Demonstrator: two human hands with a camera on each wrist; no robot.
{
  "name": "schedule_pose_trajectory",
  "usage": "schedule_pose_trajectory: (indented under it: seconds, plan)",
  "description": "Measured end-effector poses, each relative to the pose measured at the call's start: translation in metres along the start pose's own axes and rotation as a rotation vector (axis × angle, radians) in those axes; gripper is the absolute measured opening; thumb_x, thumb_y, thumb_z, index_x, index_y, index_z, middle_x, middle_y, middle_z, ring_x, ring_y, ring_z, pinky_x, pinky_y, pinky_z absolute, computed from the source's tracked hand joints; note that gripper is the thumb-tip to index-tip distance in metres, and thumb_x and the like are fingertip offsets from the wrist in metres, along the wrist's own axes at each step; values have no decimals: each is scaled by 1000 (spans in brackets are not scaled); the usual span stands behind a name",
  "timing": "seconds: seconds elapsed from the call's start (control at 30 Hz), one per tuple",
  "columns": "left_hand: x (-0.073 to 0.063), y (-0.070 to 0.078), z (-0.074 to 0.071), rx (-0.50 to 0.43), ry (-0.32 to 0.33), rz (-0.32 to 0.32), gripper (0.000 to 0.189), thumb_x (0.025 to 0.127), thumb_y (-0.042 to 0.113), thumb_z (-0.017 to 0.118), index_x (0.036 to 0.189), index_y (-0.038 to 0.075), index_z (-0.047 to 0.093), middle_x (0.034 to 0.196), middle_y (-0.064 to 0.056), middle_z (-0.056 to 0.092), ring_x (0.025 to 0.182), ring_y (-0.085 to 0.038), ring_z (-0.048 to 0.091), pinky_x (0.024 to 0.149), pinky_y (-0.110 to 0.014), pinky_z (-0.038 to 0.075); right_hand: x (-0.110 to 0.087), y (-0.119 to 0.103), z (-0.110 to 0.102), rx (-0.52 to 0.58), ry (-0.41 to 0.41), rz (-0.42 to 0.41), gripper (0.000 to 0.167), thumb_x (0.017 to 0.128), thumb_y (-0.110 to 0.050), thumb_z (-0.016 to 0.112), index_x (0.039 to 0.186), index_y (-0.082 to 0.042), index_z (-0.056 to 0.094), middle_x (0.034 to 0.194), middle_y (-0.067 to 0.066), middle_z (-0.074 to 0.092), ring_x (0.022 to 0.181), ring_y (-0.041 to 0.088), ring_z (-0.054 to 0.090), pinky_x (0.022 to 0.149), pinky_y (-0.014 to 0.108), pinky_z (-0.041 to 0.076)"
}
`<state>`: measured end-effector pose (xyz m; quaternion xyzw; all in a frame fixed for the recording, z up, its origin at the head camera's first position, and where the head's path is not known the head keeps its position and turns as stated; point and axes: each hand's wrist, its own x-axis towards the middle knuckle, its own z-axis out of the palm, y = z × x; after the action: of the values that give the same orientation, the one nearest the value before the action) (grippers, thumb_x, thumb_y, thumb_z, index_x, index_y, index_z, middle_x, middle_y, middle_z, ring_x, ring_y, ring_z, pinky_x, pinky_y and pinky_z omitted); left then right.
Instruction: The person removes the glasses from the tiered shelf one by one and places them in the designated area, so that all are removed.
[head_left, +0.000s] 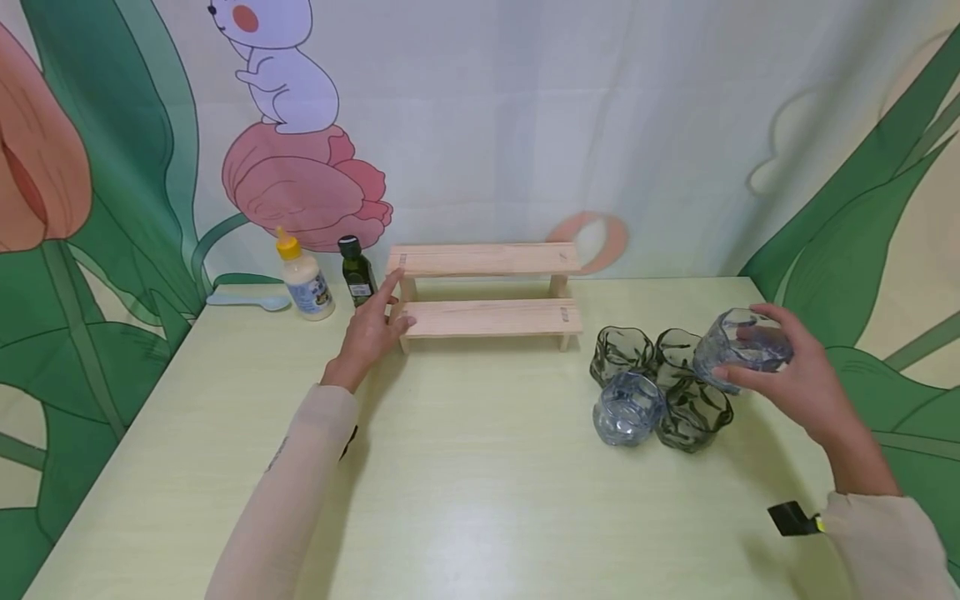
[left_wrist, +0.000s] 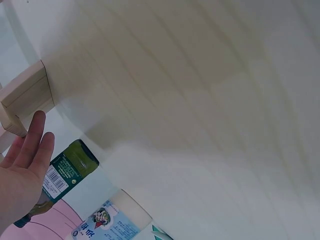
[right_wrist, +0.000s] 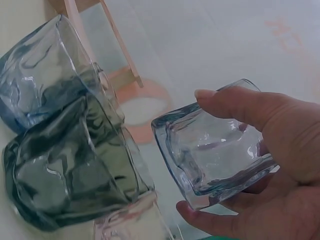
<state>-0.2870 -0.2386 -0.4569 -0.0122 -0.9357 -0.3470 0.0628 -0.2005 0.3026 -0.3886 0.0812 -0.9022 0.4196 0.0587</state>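
My right hand (head_left: pixel 780 367) grips a clear bluish glass cup (head_left: pixel 741 340), lifted just above the table at the right; in the right wrist view thumb and fingers wrap round the cup (right_wrist: pixel 215 150). Beside it stand another bluish cup (head_left: pixel 628 407) and three dark green glass cups (head_left: pixel 619 353). My left hand (head_left: pixel 372 327) rests with straight fingers against the left end of a two-step wooden rack (head_left: pixel 487 296) and holds nothing. The left wrist view shows those fingers (left_wrist: pixel 30 150) next to the rack's end (left_wrist: pixel 27 97).
A dark olive oil bottle (head_left: pixel 356 270) and a white bottle with a yellow cap (head_left: pixel 305 279) stand left of the rack, with a pale blue spoon (head_left: pixel 251 301) behind. The light green table (head_left: pixel 465 483) meets a printed cloth backdrop.
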Motion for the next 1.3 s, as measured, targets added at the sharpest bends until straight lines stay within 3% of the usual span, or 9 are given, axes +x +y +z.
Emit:
schedule_pose_trajectory:
  seconds: [0.1, 0.43, 0.7, 1.03, 1.3]
  plan:
    - [0, 0, 0, 1, -5, -6, 85, 95, 23, 69, 159, 41, 15, 138, -18, 56, 100, -35, 61, 88, -50, 50, -7, 7, -6, 2, 7, 7, 86, 85, -19, 81, 154, -29, 32, 115, -35, 50, 105, -12, 42, 73, 11, 41]
    - [-1, -1, 1, -4, -6, -6, 85, 96, 22, 68, 159, 40, 15, 138, -18, 56, 101, -35, 61, 89, -50, 51, -25, 26, -17, 5, 7, 48, 85, 86, -17, 80, 154, -30, 31, 114, -36, 49, 99, -14, 47, 70, 10, 43]
    - [-1, -1, 1, -4, -4, -1, 84, 96, 22, 68, 159, 41, 15, 138, -18, 56, 101, -35, 61, 88, -50, 51, -33, 41, -15, -10, 9, 107, 88, 85, -24, 81, 156, -32, 29, 112, -37, 48, 100, -16, 43, 71, 10, 40]
    - [-1, 0, -2, -6, -9, 8, 84, 96, 22, 68, 159, 40, 15, 139, -18, 55, 100, -35, 60, 87, -49, 51, -40, 62, -9, 38, -8, 93, 87, 84, -15, 82, 154, -28, 32, 110, -40, 52, 98, -18, 49, 71, 9, 45]
    - [-1, 0, -1, -8, -9, -5, 84, 96, 23, 68, 159, 41, 14, 139, -18, 55, 101, -35, 60, 88, -49, 51, -42, 79, 5, 19, -17, 87, 88, 82, -16, 84, 153, -19, 33, 108, -41, 51, 102, -19, 41, 76, 8, 34]
